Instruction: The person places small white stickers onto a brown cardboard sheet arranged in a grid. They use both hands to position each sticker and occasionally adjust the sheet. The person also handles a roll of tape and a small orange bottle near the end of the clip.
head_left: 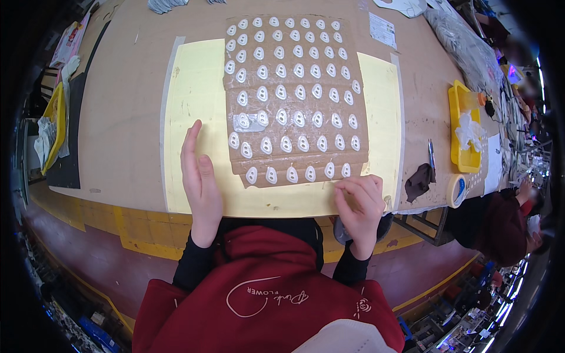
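Observation:
A brown cardboard sheet (254, 162) lies in front of me on a pale yellow sheet (197, 88) taped to the table. Rows of small white rounded-triangle pieces (303, 143), each with dark holes, cover the cardboard. My left hand (201, 179) is open beside the cardboard's lower left edge, fingers stretched and thumb raised, holding nothing. At the lower right corner, my right hand (361, 206) has its thumb and fingers drawn together in a pinch, close to the last white piece (346, 170) of the nearest row. Whatever may be between those fingertips is too small to make out.
On the right are a yellow tray (466, 160) with crumpled white material, a tape roll (456, 190), a dark cloth (418, 182) and a thin metal tool (431, 154). Clear plastic bags (453, 44) lie farther back. Another yellow tray (57, 126) stands far left; a person (497, 229) is at right.

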Available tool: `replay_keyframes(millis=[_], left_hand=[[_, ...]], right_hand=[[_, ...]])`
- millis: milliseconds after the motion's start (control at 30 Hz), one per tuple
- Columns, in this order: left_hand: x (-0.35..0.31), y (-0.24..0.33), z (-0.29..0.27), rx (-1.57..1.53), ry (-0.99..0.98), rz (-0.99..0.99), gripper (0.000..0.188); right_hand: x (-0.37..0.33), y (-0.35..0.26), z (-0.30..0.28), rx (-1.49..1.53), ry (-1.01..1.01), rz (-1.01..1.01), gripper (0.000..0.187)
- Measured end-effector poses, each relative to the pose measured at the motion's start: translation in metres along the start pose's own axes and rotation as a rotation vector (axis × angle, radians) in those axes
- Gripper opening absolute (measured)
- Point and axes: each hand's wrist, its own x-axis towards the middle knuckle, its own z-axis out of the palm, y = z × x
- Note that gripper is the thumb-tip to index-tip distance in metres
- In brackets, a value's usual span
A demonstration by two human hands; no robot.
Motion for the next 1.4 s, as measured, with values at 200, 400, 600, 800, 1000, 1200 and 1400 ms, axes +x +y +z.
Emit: replay_keyframes(millis=[200, 400, 600, 800, 1000, 1200, 1400], left_hand=[[0.0, 0.0, 0.0, 0.008, -0.008, -0.001, 0.053], [0.0, 0.005, -0.001, 0.045, -0.023, -0.039, 0.051], [-0.001, -0.006, 0.0, 0.039, -0.016, -0.006, 0.052], [-0.001, -0.008, 0.0, 0.048, -0.017, 0.027, 0.05], [0.0, 0.004, 0.002, -0.092, -0.007, -0.039, 0.055], [-0.004, 0.013, 0.005, -0.396, -0.057, -0.114, 0.071], [-0.017, 0.022, 0.016, -0.37, -0.1, -0.083, 0.074]], right_hand=[[-0.003, 0.006, -0.004, -0.026, 0.013, 0.092, 0.015], [-0.002, 0.002, -0.003, -0.025, 0.023, 0.065, 0.013], [0.001, 0.005, 0.001, -0.011, 0.063, 0.071, 0.014], [0.008, 0.009, 0.005, -0.069, 0.052, 0.036, 0.018], [0.014, 0.002, -0.001, 0.021, 0.194, 0.204, 0.014], [-0.009, 0.007, -0.027, 1.269, 0.254, 0.582, 0.009], [-0.025, 0.009, -0.032, 1.07, 0.355, 0.658, 0.011]])
